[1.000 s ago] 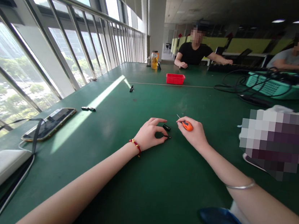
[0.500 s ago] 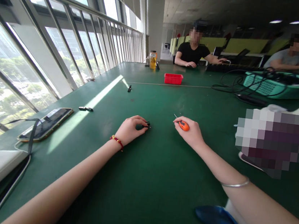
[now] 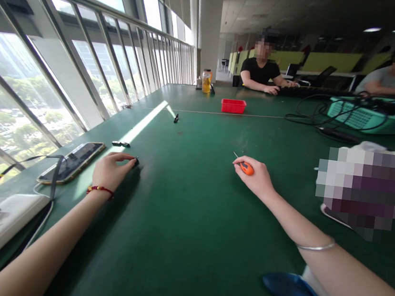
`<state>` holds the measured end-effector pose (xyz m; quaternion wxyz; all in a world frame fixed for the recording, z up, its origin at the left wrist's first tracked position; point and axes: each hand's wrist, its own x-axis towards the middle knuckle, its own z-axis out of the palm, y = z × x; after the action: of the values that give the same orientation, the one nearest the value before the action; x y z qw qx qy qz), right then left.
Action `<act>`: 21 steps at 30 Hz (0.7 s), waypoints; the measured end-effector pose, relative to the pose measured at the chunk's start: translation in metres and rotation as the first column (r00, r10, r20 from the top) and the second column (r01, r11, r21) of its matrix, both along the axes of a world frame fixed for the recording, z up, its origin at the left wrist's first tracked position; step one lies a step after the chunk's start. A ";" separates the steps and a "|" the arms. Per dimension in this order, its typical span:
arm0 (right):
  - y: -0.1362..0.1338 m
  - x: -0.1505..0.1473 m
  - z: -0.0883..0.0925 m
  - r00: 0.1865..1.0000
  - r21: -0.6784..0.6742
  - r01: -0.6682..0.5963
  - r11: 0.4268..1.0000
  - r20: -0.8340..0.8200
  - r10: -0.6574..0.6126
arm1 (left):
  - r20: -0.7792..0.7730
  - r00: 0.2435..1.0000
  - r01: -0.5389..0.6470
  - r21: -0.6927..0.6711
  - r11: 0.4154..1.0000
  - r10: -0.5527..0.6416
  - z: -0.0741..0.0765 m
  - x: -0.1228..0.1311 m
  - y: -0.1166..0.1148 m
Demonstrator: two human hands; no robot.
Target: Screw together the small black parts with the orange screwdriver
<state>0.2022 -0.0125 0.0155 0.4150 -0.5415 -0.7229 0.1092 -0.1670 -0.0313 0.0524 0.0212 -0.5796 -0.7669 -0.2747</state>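
Observation:
My left hand [image 3: 111, 171] pinches a small black part [image 3: 136, 161] between thumb and fingers, low over the green table; its exact kind is too small to make out. A little beyond that hand lies another small black piece [image 3: 121, 144] on the table. Over on the right, my right hand [image 3: 254, 176] is closed round a screwdriver with an orange and black handle [image 3: 246, 168], its thin metal shaft pointing away and to the left. Farther back, a third small black piece [image 3: 176, 118] rests by a strip of sunlight.
A phone [image 3: 73, 161] and a white power strip [image 3: 3, 230] with cables lie on the left. Toward the back stand a red tray [image 3: 233, 106], a bottle [image 3: 206, 82] and a teal basket [image 3: 352, 116] with cables. A co-worker [image 3: 260, 71] sits at the far end.
My left hand has moved left across the table with the small black part, toward the phone. My right hand keeps its hold on the screwdriver. The whole view has shifted slightly.

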 end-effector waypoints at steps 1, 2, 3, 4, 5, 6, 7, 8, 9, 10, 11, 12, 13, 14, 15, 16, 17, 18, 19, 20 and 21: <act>0.000 0.000 0.000 1.000 0.004 -0.006 1.000 -0.001 0.006 | -0.009 1.000 -0.018 0.029 0.999 0.019 0.001 -0.001 0.000; 0.001 0.001 -0.001 1.000 0.007 -0.011 1.000 -0.001 0.011 | -0.017 0.999 -0.044 0.044 0.998 0.044 0.003 -0.003 0.001; 0.001 0.001 -0.001 1.000 0.007 -0.013 1.000 -0.002 0.013 | -0.020 0.998 -0.066 0.040 0.997 0.067 0.004 -0.005 0.001; 0.001 0.001 -0.001 1.000 0.005 -0.015 1.000 -0.001 0.015 | -0.017 0.996 -0.085 0.023 0.996 0.085 0.005 -0.006 0.001; 0.001 0.001 -0.001 1.000 0.002 -0.015 1.000 0.001 0.015 | -0.008 0.995 -0.100 -0.003 0.995 0.100 0.006 -0.008 0.000; 0.002 0.001 -0.001 1.000 -0.003 -0.015 1.000 0.003 0.015 | 0.003 0.994 -0.111 -0.034 0.993 0.111 0.006 -0.009 -0.001; 0.002 0.001 -0.001 1.000 -0.010 -0.014 1.000 0.006 0.014 | 0.017 0.992 -0.123 -0.064 0.990 0.124 0.006 -0.009 -0.001; 0.001 0.001 -0.001 1.000 -0.016 -0.013 1.000 0.010 0.013 | 0.028 0.991 -0.131 -0.088 0.987 0.134 0.006 -0.009 -0.002; 0.001 0.001 -0.001 1.000 -0.022 -0.012 1.000 0.014 0.012 | 0.036 0.989 -0.136 -0.104 0.985 0.141 0.006 -0.008 -0.003; 0.001 0.001 -0.001 1.000 -0.025 -0.011 1.000 0.016 0.012 | 0.043 0.989 -0.137 -0.112 0.984 0.142 0.006 -0.007 -0.003; 0.001 0.001 -0.001 1.000 -0.025 -0.012 1.000 0.017 0.013 | 0.047 0.989 -0.131 -0.115 0.985 0.137 0.005 -0.005 -0.003; 0.001 0.001 -0.001 1.000 -0.023 -0.013 1.000 0.017 0.013 | 0.051 0.991 -0.121 -0.109 0.987 0.127 0.004 -0.005 -0.003; 0.002 0.001 -0.001 1.000 -0.019 -0.012 1.000 0.017 0.013 | 0.053 0.992 -0.110 -0.102 0.989 0.116 0.003 -0.004 -0.002; 0.002 0.001 -0.002 1.000 -0.017 -0.011 1.000 0.017 0.011 | 0.054 0.993 -0.101 -0.097 0.990 0.106 0.002 -0.003 -0.002; 0.002 0.001 -0.002 1.000 -0.016 -0.009 1.000 0.018 0.009 | 0.053 0.994 -0.093 -0.094 0.991 0.099 0.001 -0.003 -0.001; 0.003 0.002 -0.002 1.000 -0.017 -0.007 1.000 0.020 0.007 | 0.049 0.994 -0.090 -0.091 0.992 0.094 0.001 -0.003 -0.001; 0.003 0.002 -0.003 1.000 -0.017 -0.006 1.000 0.022 0.006 | 0.040 0.995 -0.088 -0.090 0.992 0.091 0.000 -0.002 -0.001; 0.003 0.002 -0.003 1.000 -0.017 -0.008 1.000 0.023 0.008 | 0.029 0.995 -0.091 -0.089 0.992 0.093 0.000 -0.002 -0.001; 0.003 0.002 -0.003 1.000 -0.014 -0.011 1.000 0.023 0.012 | 0.017 0.995 -0.094 -0.090 0.991 0.096 -0.001 -0.001 -0.001; 0.003 0.002 -0.003 1.000 -0.011 -0.014 1.000 0.022 0.014 | 0.008 0.995 -0.099 -0.091 0.991 0.100 0.000 0.000 -0.001; 0.003 0.002 -0.003 1.000 -0.008 -0.015 1.000 0.021 0.016 | 0.000 0.995 -0.102 -0.095 0.990 0.102 0.000 0.000 -0.001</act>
<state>0.2041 -0.0096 0.0121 0.4042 -0.5387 -0.7310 0.1095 -0.1670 -0.0321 0.0522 0.0059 -0.5394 -0.8077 -0.2380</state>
